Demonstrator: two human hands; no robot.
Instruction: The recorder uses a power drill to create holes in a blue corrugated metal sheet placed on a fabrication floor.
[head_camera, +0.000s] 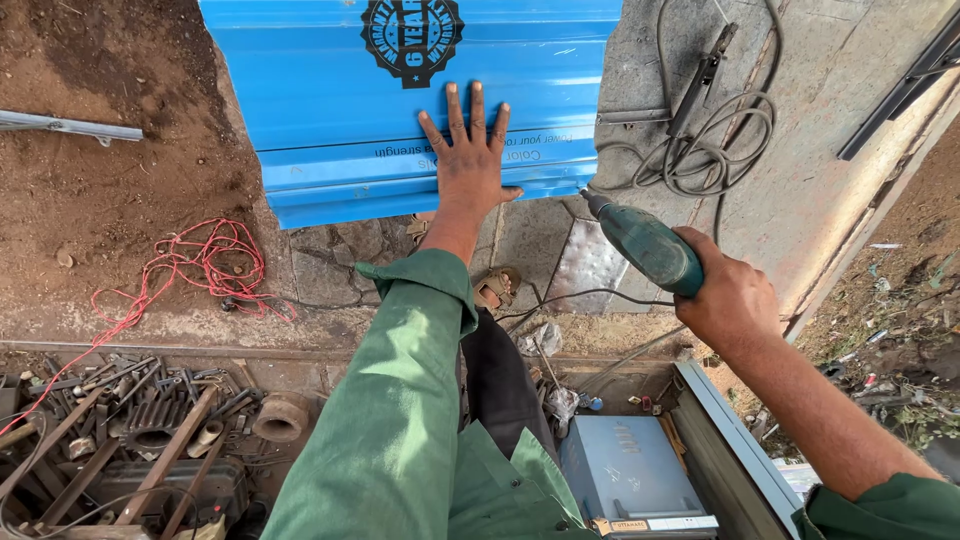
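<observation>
My left hand (470, 165) lies flat on the blue metal sheet (400, 100); my right hand (728, 300) grips the drill (645, 245), not touching it yet.

An outdoor metal workshop or building yard, it seems: bare dirt ground (120, 190), a heap of scrap metal parts (130, 440), loose red wire (205, 262), a grey metal toolbox (632, 478).

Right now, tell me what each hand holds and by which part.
The right hand grips a green drill by its rear body. The left hand holds nothing; it lies flat, fingers spread, on the blue sheet.
</observation>
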